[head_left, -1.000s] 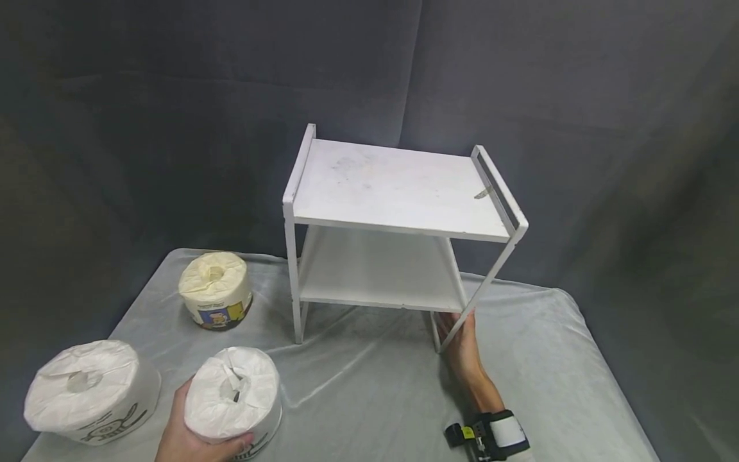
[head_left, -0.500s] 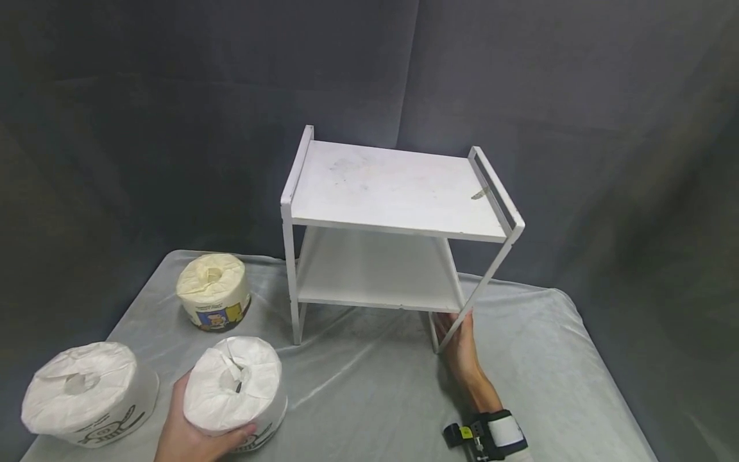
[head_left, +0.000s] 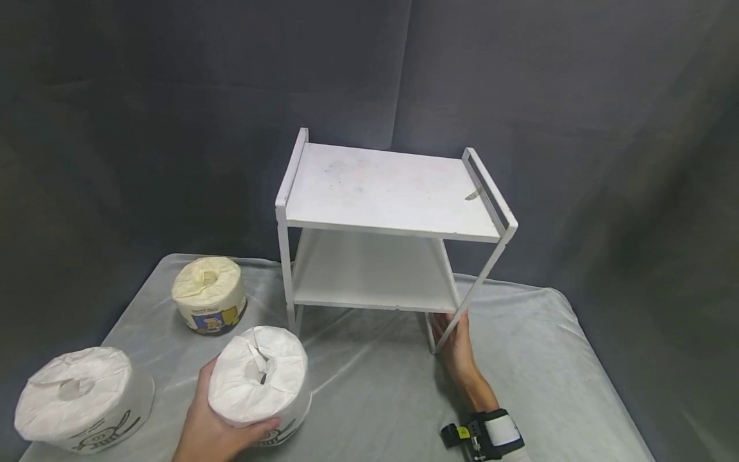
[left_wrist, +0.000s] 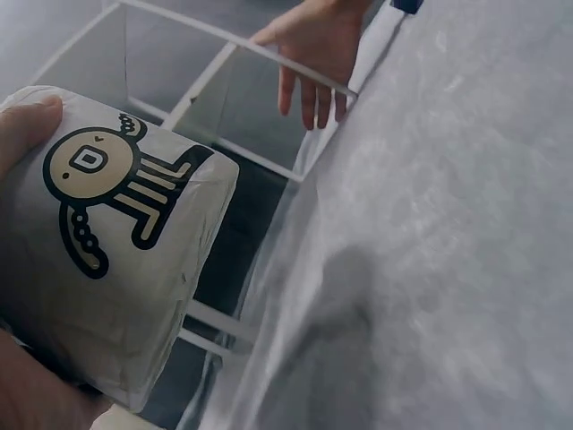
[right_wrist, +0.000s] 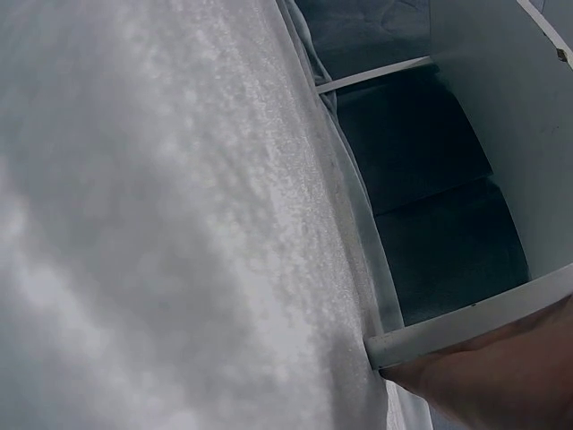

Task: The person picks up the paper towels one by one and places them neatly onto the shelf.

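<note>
My left hand (head_left: 222,420) grips a white paper-wrapped toilet roll (head_left: 256,375) round its side, over the cloth left of the shelf. A cartoon figure printed on that roll faces the left wrist view, with the thumb beside it. At the lower right leg of a white two-tier shelf (head_left: 392,192) is my right hand (head_left: 458,353). Its fingers look straight and spread in the left wrist view, close against the leg. Part of them is hidden behind the frame in the head view. The right wrist view shows only the edge of this hand (right_wrist: 492,376) beside the leg.
Another white wrapped roll (head_left: 83,401) stands at the front left. A cream roll with a coloured label (head_left: 209,295) is farther back, left of the shelf. Grey cloth (head_left: 548,372) covers the table, and a dark curtain (head_left: 231,96) hangs behind.
My left hand has carried the toilet roll up and to the right, towards the shelf. The right hand keeps its place at the leg. The head view has shifted slightly.
</note>
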Action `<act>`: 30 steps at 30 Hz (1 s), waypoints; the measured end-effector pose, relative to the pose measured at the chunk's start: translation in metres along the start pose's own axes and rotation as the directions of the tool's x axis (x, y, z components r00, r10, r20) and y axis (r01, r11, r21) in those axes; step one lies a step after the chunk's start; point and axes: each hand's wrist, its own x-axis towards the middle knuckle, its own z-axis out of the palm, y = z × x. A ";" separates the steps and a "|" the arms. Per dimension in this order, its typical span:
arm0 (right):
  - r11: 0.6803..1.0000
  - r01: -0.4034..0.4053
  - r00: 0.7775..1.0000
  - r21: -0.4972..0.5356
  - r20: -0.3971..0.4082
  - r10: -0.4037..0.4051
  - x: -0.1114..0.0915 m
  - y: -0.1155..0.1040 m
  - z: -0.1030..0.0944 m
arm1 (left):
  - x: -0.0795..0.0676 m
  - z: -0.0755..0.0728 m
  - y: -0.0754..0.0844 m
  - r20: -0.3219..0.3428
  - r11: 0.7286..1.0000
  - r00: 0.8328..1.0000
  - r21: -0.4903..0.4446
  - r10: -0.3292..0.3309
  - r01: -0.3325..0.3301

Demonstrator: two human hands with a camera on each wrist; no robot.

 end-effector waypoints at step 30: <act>0.994 0.067 0.997 0.091 0.024 -0.069 0.001 0.000 0.002 | 0.020 0.028 0.066 0.109 0.974 0.977 -0.156 0.182 -0.164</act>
